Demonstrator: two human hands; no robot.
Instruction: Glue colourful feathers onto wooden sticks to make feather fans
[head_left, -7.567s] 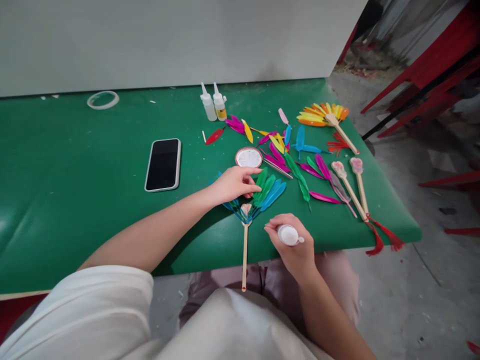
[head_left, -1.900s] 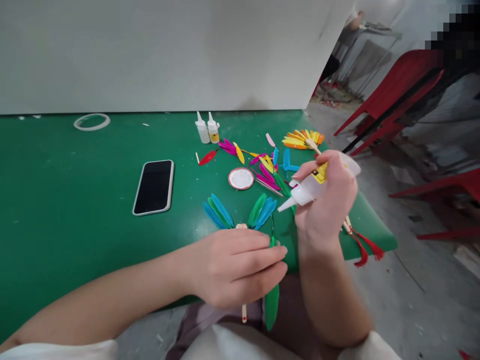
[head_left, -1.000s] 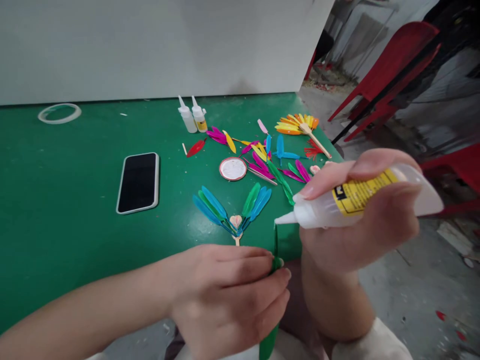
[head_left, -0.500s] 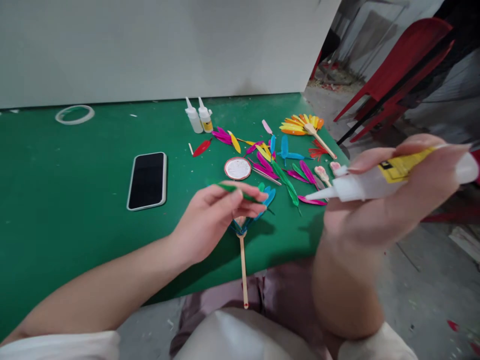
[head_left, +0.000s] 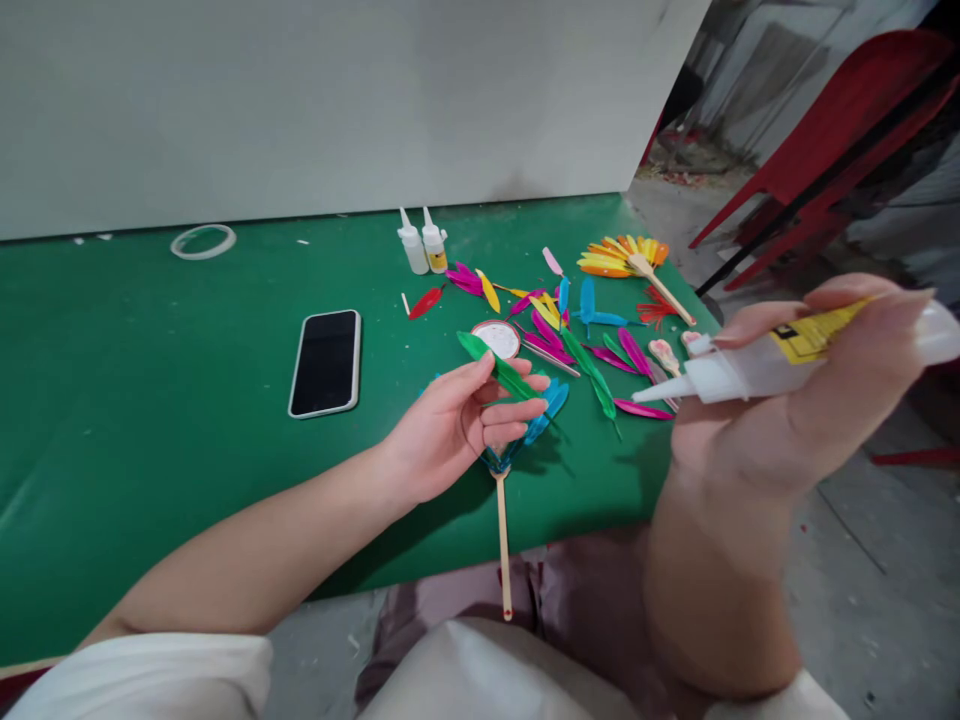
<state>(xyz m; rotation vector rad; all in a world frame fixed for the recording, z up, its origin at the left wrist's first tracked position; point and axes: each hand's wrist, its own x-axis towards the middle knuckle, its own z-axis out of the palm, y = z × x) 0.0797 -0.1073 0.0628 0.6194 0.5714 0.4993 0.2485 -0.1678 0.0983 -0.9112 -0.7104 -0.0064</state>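
My left hand (head_left: 457, 425) pinches a green feather (head_left: 495, 368) between thumb and fingers, above a half-made fan of blue and green feathers (head_left: 547, 405) on a thin wooden stick (head_left: 502, 540). The stick's end hangs past the table's front edge. My right hand (head_left: 795, 400) is raised close to the camera and wraps a white glue bottle (head_left: 757, 365) with a yellow label. Its nozzle points left toward the feather. A green mat (head_left: 150, 400) covers the table.
Loose pink, yellow, blue and green feathers (head_left: 570, 335) lie beyond the fan, with a round white lid (head_left: 496, 338), two small glue bottles (head_left: 422, 243), a yellow-orange finished fan (head_left: 626, 258), a black phone (head_left: 326, 362) and a tape ring (head_left: 202, 241). Red chairs (head_left: 840, 130) stand at right.
My left hand lifted the green feather from near my lap up over the fan, and its blade now points away to the upper left. The glue bottle drew back to the right.
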